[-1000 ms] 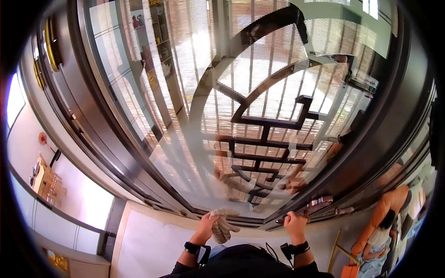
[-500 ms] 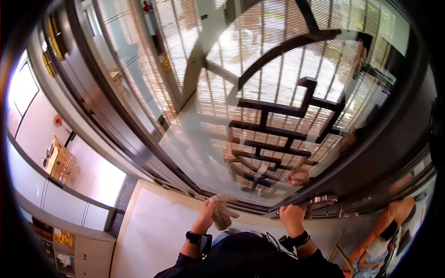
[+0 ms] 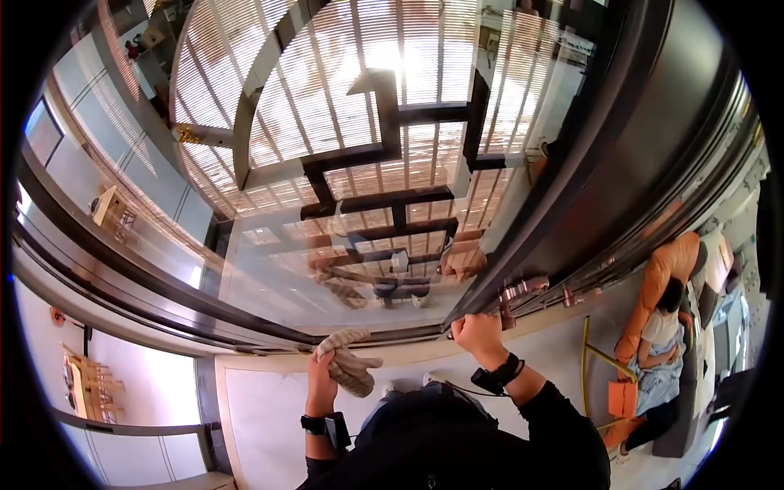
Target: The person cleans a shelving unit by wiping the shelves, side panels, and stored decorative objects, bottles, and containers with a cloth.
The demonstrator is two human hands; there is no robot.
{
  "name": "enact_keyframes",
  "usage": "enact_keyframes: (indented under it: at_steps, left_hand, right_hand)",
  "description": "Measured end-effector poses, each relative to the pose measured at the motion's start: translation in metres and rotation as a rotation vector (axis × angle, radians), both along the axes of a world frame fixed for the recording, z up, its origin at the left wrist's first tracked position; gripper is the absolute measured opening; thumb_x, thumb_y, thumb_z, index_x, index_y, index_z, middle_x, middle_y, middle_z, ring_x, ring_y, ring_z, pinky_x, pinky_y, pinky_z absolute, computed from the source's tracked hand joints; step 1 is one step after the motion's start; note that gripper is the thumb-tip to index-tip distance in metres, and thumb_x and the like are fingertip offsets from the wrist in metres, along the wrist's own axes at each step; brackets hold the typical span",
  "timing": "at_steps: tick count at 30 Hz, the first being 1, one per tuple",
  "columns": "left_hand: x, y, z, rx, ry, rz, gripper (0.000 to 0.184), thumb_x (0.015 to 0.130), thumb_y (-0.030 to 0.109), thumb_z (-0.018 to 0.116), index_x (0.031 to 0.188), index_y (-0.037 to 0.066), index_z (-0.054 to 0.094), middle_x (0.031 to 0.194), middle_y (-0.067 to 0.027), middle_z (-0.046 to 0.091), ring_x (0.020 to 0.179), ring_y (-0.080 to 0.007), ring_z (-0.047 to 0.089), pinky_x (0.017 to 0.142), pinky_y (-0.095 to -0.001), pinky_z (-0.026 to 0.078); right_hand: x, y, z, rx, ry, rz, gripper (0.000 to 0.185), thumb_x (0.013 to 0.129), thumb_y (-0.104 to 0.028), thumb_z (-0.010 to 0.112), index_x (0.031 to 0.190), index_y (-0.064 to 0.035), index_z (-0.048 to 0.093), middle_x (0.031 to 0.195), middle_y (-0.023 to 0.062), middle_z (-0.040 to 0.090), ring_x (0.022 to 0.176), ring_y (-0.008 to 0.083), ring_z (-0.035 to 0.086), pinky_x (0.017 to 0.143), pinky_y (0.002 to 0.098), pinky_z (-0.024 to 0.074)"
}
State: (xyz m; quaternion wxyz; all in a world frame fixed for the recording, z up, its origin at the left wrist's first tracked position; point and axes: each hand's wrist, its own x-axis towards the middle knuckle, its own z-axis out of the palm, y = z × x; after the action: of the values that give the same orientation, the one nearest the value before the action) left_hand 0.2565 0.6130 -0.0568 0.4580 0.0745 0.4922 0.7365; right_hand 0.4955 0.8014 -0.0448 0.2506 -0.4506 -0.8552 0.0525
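"What are the hands doing?"

"The left hand is clamped on a bunched, beige, ribbed knitted cloth; it may be a glove, I can't be sure. The cloth spills out to the right of that hand, between it and the right hand."

"And the right one?"

"Its fingers are curled together into a fist against the lower part of the dark brown door frame. I can't tell whether it grips the edge or has something inside. A shiny metal door handle is just beyond it, to its right."

"So which step is this?"

"A holding step, I'd judge: cloth in one hand, the other at the frame beside the large clear glass panel, which stands beyond both hands. Any next move would call for a firm grip on the cloth and fingers clear of the frame's edge."

"Any containers?"

"I see none in or beside either hand. Well to the right of the right hand, past a gold metal stand, is an orange boxy object. It might be a container, but I can't see whether it holds anything."
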Motion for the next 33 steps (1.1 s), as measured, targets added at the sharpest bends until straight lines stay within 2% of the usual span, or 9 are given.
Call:
enact_keyframes:
  at_steps: [8,12,14,19,20,30,31,32,33]
  left_hand:
    - [-0.002,0.001,0.019,0.023,0.014,-0.053,0.021,0.079,0.008,0.044,0.096,-0.001,0.051,0.091,-0.0075,0.055,0.083,-0.0171,0.053,0.073,-0.0271,0.042]
    - [-0.014,-0.001,0.033,0.062,0.103,0.155,0.021,0.080,0.010,0.044,0.097,0.000,0.051,0.094,-0.0069,0.054,0.085,-0.0167,0.052,0.073,-0.0271,0.042]
    - [-0.019,-0.001,0.062,0.196,0.151,0.445,0.021,0.081,0.012,0.042,0.097,0.001,0.051,0.096,-0.0060,0.053,0.087,-0.0158,0.051,0.074,-0.0270,0.041]
    - [-0.026,0.020,0.126,0.462,0.434,0.679,0.025,0.082,0.015,0.038,0.103,0.004,0.048,0.102,-0.0065,0.050,0.096,-0.0153,0.047,0.078,-0.0282,0.039]
    - [-0.028,0.025,0.139,0.626,0.386,0.485,0.027,0.082,0.014,0.039,0.104,0.002,0.046,0.102,-0.0076,0.050,0.096,-0.0156,0.047,0.078,-0.0286,0.039]
    - [-0.001,0.090,0.108,-0.022,1.336,0.718,0.041,0.072,0.011,0.052,0.108,-0.007,0.042,0.096,-0.0247,0.051,0.091,-0.0301,0.052,0.076,-0.0335,0.040]
    - [0.007,0.085,0.115,-0.049,1.141,0.558,0.038,0.072,0.010,0.050,0.105,-0.008,0.043,0.092,-0.0255,0.051,0.088,-0.0308,0.052,0.074,-0.0336,0.041]
    - [0.017,0.079,0.124,-0.160,0.941,0.362,0.035,0.072,0.010,0.048,0.102,-0.008,0.044,0.086,-0.0255,0.052,0.081,-0.0296,0.053,0.070,-0.0338,0.041]
    - [0.005,0.090,0.085,-0.016,1.056,0.421,0.031,0.069,0.004,0.049,0.099,-0.006,0.047,0.070,-0.0121,0.054,0.059,-0.0157,0.051,0.051,-0.0282,0.041]
  right_hand:
    - [0.002,-0.004,0.005,-0.015,0.073,0.008,0.017,0.061,-0.017,0.054,0.048,-0.0069,0.050,0.044,0.0113,0.048,0.039,0.0298,0.047,0.037,0.0351,0.0381]
    - [0.001,-0.004,0.000,0.009,0.135,-0.014,0.018,0.064,-0.019,0.053,0.050,-0.0077,0.055,0.048,0.0133,0.051,0.044,0.0302,0.050,0.042,0.0357,0.0408]
    - [0.004,-0.003,-0.006,0.057,0.142,-0.023,0.016,0.064,-0.018,0.052,0.052,-0.0084,0.055,0.048,0.0123,0.051,0.043,0.0297,0.051,0.043,0.0367,0.0414]
    - [-0.004,-0.009,0.010,-0.003,0.356,0.150,0.027,0.072,-0.009,0.050,0.049,-0.0030,0.039,0.048,0.0127,0.038,0.046,0.0294,0.040,0.042,0.0373,0.0310]
    - [-0.007,-0.011,0.015,-0.070,0.451,0.217,0.027,0.072,-0.007,0.050,0.049,-0.0024,0.037,0.048,0.0126,0.035,0.046,0.0289,0.037,0.043,0.0368,0.0295]
    - [-0.055,-0.023,0.030,-0.536,0.542,0.563,0.020,0.076,-0.008,0.049,0.058,-0.0001,0.054,0.052,0.0103,0.049,0.053,0.0228,0.051,0.051,0.0309,0.0383]
    - [-0.061,-0.024,0.023,-0.556,0.532,0.606,0.020,0.076,-0.008,0.049,0.058,-0.0001,0.054,0.052,0.0103,0.049,0.053,0.0228,0.051,0.051,0.0309,0.0383]
    - [-0.069,-0.025,0.014,-0.665,0.538,0.638,0.016,0.076,-0.007,0.048,0.063,0.0003,0.055,0.056,0.0102,0.050,0.057,0.0219,0.052,0.055,0.0303,0.0390]
    - [-0.079,-0.027,0.007,-0.774,0.545,0.666,0.013,0.077,-0.006,0.047,0.069,0.0008,0.055,0.060,0.0100,0.051,0.061,0.0210,0.053,0.058,0.0297,0.0397]
